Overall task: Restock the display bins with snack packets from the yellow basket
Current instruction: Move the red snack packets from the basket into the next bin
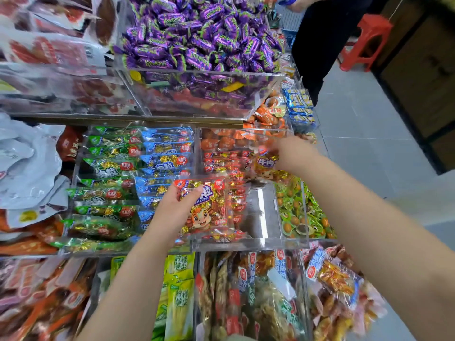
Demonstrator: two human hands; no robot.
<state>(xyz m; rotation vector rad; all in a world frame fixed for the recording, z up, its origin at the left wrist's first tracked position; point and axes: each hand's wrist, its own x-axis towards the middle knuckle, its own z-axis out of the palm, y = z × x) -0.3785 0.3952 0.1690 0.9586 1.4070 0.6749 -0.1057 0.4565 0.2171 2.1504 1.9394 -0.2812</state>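
Note:
My left hand [176, 205] grips a red beef-cube packet [209, 207] with a cartoon ox, held upright over the front of a clear acrylic bin [246, 243] that holds several red packets. My right hand [294, 153] reaches to the far end of the same bin and holds another red and orange packet [264, 163], blurred by motion. The right part of this bin shows bare acrylic. The yellow basket is not in view.
Green packets [105, 193] and blue packets [165, 163] fill the bin to the left. Purple candies [202, 38] heap in the upper bin. Green cups [302, 212] lie to the right. A person in dark clothes [320, 40] and a red stool [366, 40] stand in the aisle.

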